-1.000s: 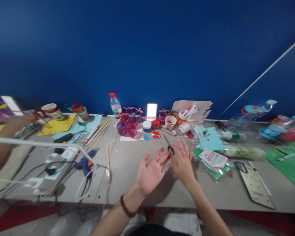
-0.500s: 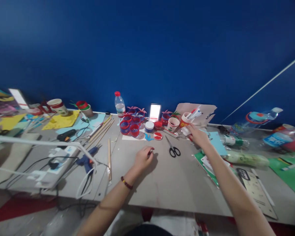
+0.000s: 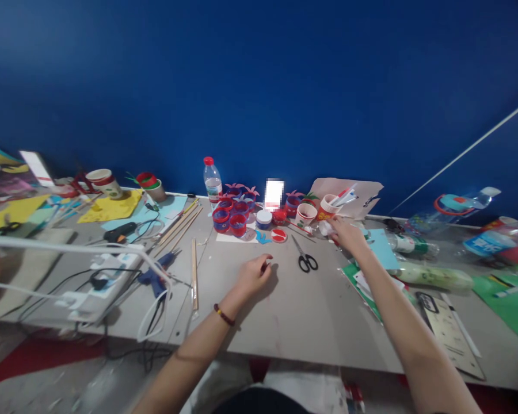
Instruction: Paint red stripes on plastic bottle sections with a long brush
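My left hand [image 3: 254,276] hovers low over the middle of the table, its fingers curled together. A dark red spot shows at its fingertips, too small to name. My right hand [image 3: 347,234] reaches to the back right, fingers closed on a small whitish, partly clear object [image 3: 326,227]. Just behind that object stands a paper cup [image 3: 328,207] with pens [image 3: 344,195] in it. Black-handled scissors [image 3: 305,259] lie between my hands. Beyond my left hand are a blue paper cutout [image 3: 263,237], a red-and-white disc [image 3: 278,236] and a white-lidded jar [image 3: 263,219].
Red and blue cups [image 3: 237,225] cluster by an upright bottle [image 3: 212,181]. Left lie wooden sticks [image 3: 194,273], a blue glue gun [image 3: 157,275] and a power strip [image 3: 107,282] with loose cables. Bottles [image 3: 431,276], green paper [image 3: 505,305] and a metal plate [image 3: 449,333] lie right.
The view has shifted slightly. My right hand stays at the whitish object beside the pen cup, and my left hand keeps its curled pose over the table.
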{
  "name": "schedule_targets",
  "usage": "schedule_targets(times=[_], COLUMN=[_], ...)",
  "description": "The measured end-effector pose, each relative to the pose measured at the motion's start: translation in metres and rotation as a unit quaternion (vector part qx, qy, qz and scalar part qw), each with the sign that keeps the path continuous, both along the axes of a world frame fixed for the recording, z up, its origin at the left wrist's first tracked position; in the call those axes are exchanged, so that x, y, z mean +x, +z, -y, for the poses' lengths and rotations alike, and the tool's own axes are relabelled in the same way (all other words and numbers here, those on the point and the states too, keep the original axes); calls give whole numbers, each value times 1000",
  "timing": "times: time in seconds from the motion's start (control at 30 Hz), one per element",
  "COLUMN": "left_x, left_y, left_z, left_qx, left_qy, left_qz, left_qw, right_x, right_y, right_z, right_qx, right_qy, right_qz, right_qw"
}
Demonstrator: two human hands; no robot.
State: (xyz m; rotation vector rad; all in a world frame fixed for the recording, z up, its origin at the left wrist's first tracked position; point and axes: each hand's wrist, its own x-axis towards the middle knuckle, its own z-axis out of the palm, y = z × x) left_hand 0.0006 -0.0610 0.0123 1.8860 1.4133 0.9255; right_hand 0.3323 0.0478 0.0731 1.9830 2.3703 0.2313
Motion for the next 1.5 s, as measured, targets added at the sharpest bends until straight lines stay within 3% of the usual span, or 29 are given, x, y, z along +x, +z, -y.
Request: schedule_targets(times=[0.37, 0.53, 0.67, 0.73, 0.83, 0.97, 1.07, 1.17, 1.3, 1.4, 1.5], left_x=[0, 0, 2, 5, 7, 6, 2, -2, -2, 1, 5], left_y=[-3, -6, -2, 1, 5, 6, 9, 12, 8, 4, 7], left_z=[-2, -2, 0, 1, -1, -6, -8, -6, -3, -3, -3], left_qx=[-1, 8, -3, -26, -70, -157, -184, -193, -240, -255, -268], left_qy=[-12, -14, -8, 3, 14, -26, -65, -93, -93, -57, -57], left_qz=[-9, -16, 46, 121, 262, 383, 459, 510, 518, 511, 539], left_qw=[1000, 1000, 999, 992, 963, 910, 867, 833, 815, 819, 797], right_x=[-5, 7, 15, 10, -14, -70, -115, -150, -175, -181, -183], right_y=[27, 43, 47, 41, 25, 0, -16, -29, -41, -44, -42], right_z=[17, 35, 55, 65, 80, 96, 104, 108, 113, 118, 123], right_qx=[24, 121, 215, 242, 207, 57, -78, -137, -123, -24, 69], right_qy=[-59, -55, -96, -109, -103, -55, -52, -38, -16, -15, -20], right_qz=[-1, -1, -105, -201, -393, -639, -730, -753, -722, -681, -643], right_qw=[998, 991, 966, 943, 890, 765, 677, 642, 680, 732, 762])
